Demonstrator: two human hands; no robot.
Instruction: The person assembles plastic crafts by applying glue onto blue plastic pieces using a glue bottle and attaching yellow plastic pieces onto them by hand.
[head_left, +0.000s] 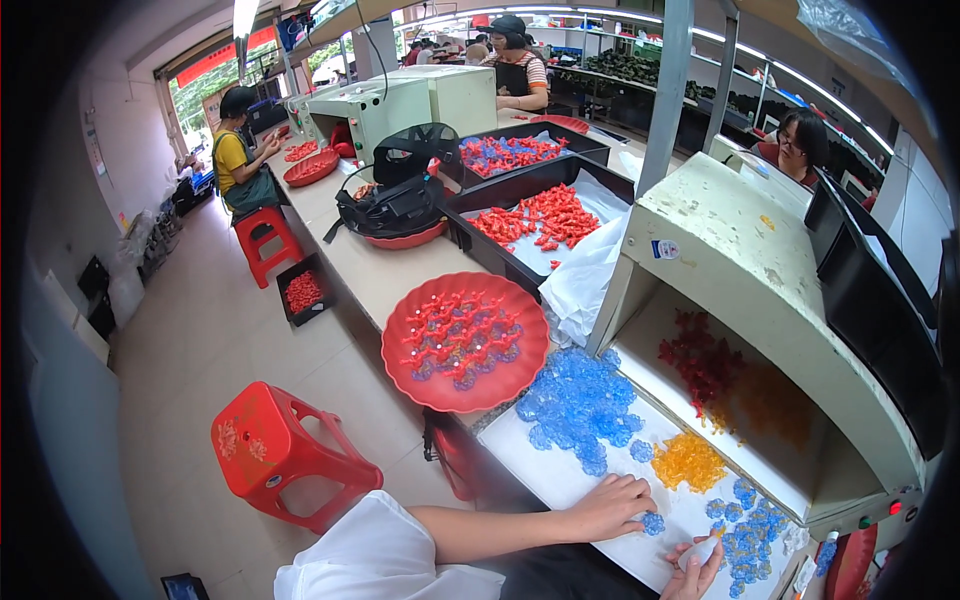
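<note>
My left hand (pixel 610 508) rests low over the white work surface with bent fingers, its fingertips on a small translucent blue flower-shaped piece (pixel 652 523). To its right, my right hand (pixel 692 572) grips a small whitish squeeze bottle (pixel 697 552), with something yellow at its narrow tip. A heap of similar blue pieces (pixel 580 400) lies beyond my left hand. Next to that heap is a pile of small translucent yellow-orange pieces (pixel 688 462). More blue pieces, some with yellow in them, spread out (pixel 752 540) just right of the bottle.
A scalloped red tray (pixel 400 345) holds rows of red-and-blue pieces. Beyond it stand a black backpack (pixel 395 205) and black trays (pixel 470 235) of red parts. A pale green hooded machine (pixel 740 235) borders the right side. Red stools (pixel 245 440) stand on the floor; several people work farther off.
</note>
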